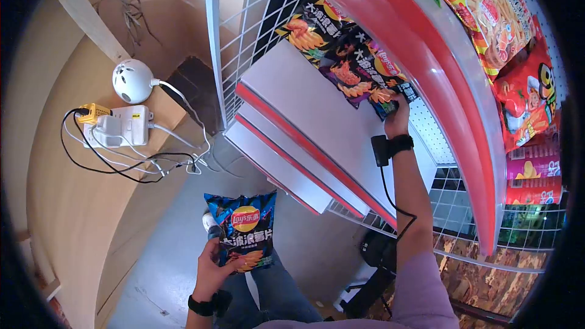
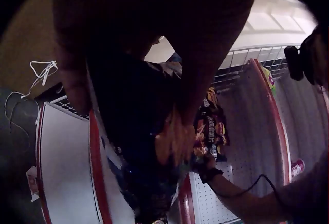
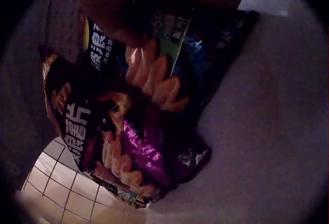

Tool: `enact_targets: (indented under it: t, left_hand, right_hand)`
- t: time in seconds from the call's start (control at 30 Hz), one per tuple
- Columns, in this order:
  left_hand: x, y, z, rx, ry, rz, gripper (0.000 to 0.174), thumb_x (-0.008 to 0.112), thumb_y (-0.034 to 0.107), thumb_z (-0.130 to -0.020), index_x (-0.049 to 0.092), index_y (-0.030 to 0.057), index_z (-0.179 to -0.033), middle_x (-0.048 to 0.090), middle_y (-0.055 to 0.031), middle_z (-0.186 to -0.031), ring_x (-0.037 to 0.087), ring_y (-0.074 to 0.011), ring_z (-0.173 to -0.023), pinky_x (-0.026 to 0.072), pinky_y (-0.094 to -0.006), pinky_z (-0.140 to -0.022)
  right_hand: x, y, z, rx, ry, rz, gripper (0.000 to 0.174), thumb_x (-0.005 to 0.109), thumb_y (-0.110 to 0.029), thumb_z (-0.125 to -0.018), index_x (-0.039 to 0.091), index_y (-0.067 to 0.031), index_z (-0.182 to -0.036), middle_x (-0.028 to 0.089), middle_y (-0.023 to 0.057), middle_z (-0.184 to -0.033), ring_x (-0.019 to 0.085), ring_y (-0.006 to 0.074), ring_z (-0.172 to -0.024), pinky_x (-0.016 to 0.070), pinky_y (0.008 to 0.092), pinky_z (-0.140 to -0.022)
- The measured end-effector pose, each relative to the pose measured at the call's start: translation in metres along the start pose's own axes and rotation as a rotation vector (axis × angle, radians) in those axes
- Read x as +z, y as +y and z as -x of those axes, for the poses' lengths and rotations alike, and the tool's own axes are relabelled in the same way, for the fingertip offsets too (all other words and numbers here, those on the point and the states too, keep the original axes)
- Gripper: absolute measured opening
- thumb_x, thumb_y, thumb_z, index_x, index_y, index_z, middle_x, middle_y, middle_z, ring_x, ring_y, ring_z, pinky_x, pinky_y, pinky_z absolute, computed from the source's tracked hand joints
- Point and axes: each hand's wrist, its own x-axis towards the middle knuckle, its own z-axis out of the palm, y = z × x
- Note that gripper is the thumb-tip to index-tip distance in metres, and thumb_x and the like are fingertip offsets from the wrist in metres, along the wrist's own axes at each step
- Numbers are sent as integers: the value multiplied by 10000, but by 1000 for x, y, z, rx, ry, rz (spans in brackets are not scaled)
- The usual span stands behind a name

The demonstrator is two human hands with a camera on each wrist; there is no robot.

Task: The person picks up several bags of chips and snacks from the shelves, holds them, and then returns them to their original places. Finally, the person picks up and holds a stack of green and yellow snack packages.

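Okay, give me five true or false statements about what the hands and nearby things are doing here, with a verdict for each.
1. The left hand holds a blue chip bag. True.
2. The right hand touches a dark chip bag on the white shelf. True.
3. The blue chip bag lies on the white shelf. False: it is off the shelf, in the left hand.
4. The round white device sits on the floor. False: it is on a wooden surface, next to a power strip.
5. Only one wrist wears a dark band. False: both wrists do.
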Motion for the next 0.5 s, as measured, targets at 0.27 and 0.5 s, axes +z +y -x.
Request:
enact_targets:
  t: [0.27,0.5]
  left_hand:
    - [-4,-10,-2,37,-16,3,608,821,51,-659,486,0,-1163,621,-68,-1023,588,-146,-962,444,-285,-886]
    - [21,10,-21,232,-155,-49,683,836,146,-673,453,4,-1221,623,-93,-1034,592,-181,-984,439,-303,-901]
  right_hand:
    - [17,-38,52,-29,39,158,346,565,-184,-815,569,-18,-1119,604,74,-1109,567,217,-1040,418,324,-926]
    - [44,-68,279,79,-281,626,730,533,-424,-905,212,-56,-1447,454,125,-1334,451,211,-1190,361,365,-970]
